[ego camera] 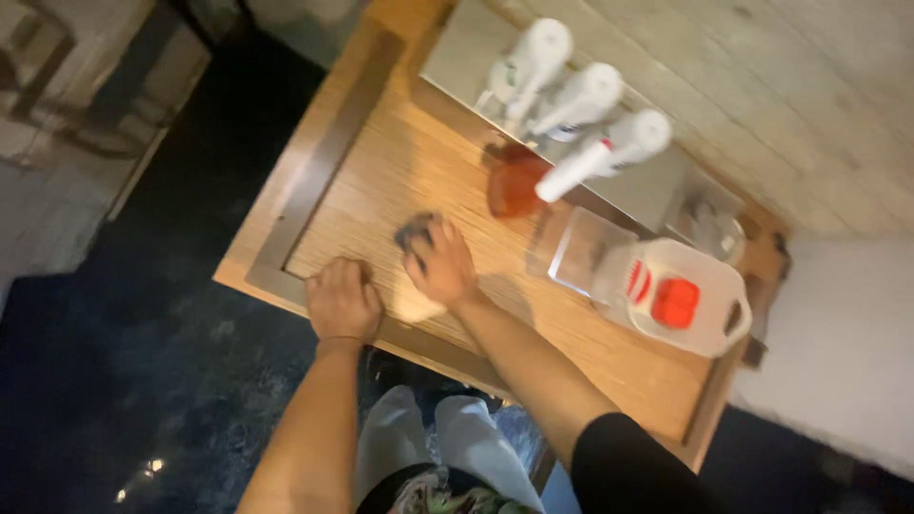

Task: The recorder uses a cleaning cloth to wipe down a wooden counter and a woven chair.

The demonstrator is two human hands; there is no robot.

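Note:
I look down at a small wooden table (609, 371) with a dark metal border. My left hand (343, 300) rests as a closed fist on the table's near edge, with nothing visible in it. My right hand (441, 264) presses a dark grey cloth (415, 228) flat onto the wood just beyond the left hand. The picture is blurred from motion.
Three white squeeze bottles (583, 100) stand in a metal tray (657, 190) at the table's far side. A red-brown cup (515, 186) stands before them. A clear pitcher with a white and red lid (678, 297) sits at the right. Dark floor lies to the left.

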